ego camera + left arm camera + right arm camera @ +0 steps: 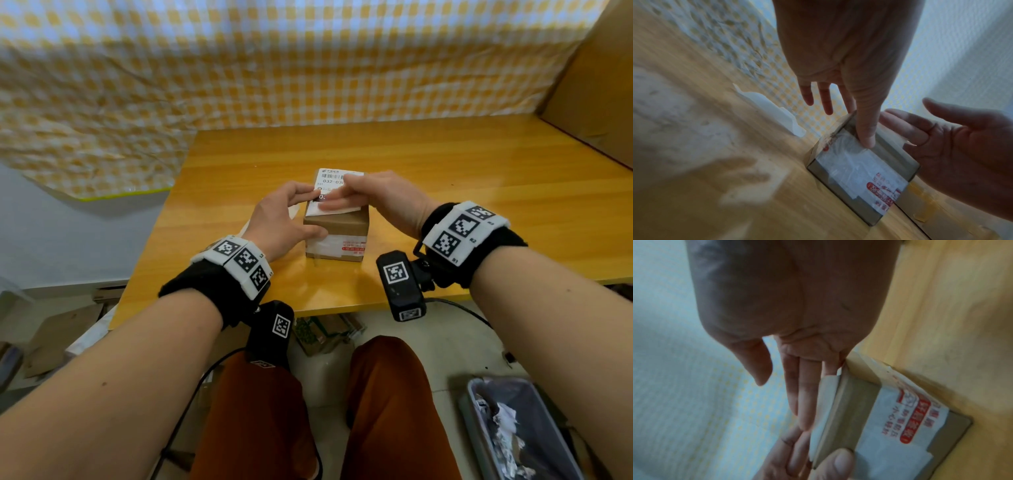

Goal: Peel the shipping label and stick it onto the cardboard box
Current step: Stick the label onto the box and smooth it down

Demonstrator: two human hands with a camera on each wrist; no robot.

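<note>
A small cardboard box (342,226) with a red-printed tape strip on its front stands in the middle of the wooden table (479,205). A white shipping label (330,176) with a barcode lies on its top. My right hand (370,198) lays straight fingers flat across the label. My left hand (281,219) steadies the box, thumb against the front face and fingers on the label's left edge. The left wrist view shows that thumb (865,126) straight on the box (857,170). In the right wrist view the label's near edge (824,402) lifts slightly off the box (890,402).
A strip of white backing paper (772,112) lies on the table left of the box. A yellow checked cloth (239,68) hangs behind. A big cardboard sheet (596,85) stands at the back right. A bin of crumpled paper (520,431) sits on the floor, lower right.
</note>
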